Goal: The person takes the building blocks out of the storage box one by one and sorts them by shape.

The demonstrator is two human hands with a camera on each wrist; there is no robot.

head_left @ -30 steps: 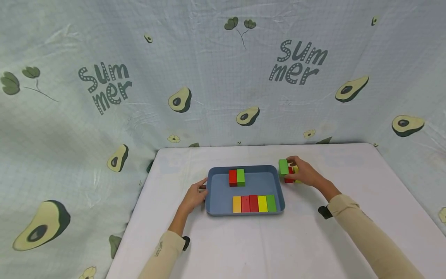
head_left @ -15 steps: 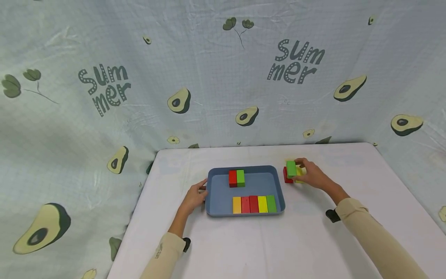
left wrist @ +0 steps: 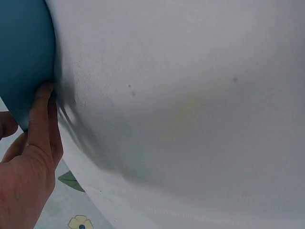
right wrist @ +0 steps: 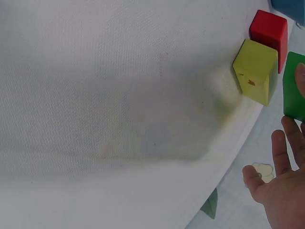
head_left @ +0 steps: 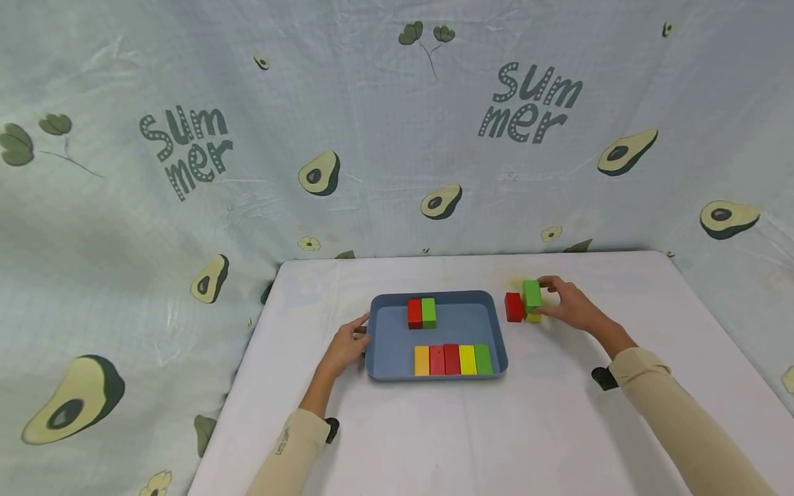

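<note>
My right hand (head_left: 572,303) pinches a green block (head_left: 531,294) between thumb and fingers, just above the yellow block (head_left: 534,317), which it mostly covers in the head view. In the right wrist view the raised green block (right wrist: 291,98) is apart from that yellow block (right wrist: 256,67). A red block (head_left: 513,307) stands on the table to its left. At the left side of the blue-grey tray (head_left: 387,351), my left hand (head_left: 345,346) touches the rim with fairly straight fingers, seen also at the tray wall (left wrist: 28,57) in the left wrist view.
Inside the tray, a red block (head_left: 414,314) and a green block (head_left: 429,313) stand side by side at the back. A front row of several blocks, with an orange block (head_left: 422,361) at its left end, runs along the near wall. A printed cloth (head_left: 384,124) hangs behind the table.
My right hand has moved right with the green block, from over the red block to over the yellow one. The red block beside the tray is now uncovered. My left hand stays at the tray.
</note>
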